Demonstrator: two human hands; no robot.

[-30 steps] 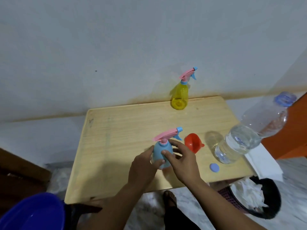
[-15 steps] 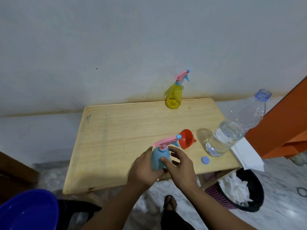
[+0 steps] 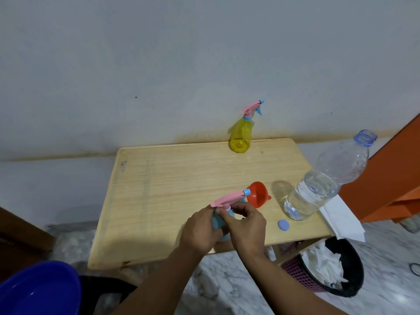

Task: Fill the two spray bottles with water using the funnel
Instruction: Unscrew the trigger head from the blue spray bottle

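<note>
A blue spray bottle with a pink trigger head stands near the front of the wooden table. My left hand grips its body. My right hand pinches the neck just under the pink head. The red funnel lies on its side right behind the bottle. A yellow spray bottle with a pink head stands at the table's far edge by the wall. An uncapped clear water bottle, partly full, stands at the right, with its blue cap lying on the table.
A white folded paper hangs over the table's right edge. Below it stands a black waste basket with crumpled paper. An orange cabinet is at the right and a blue basin at the bottom left.
My right hand moved up from the bottle's side to its neck and its fingers curled round it. My left hand keeps its grip. The view shifted slightly.
</note>
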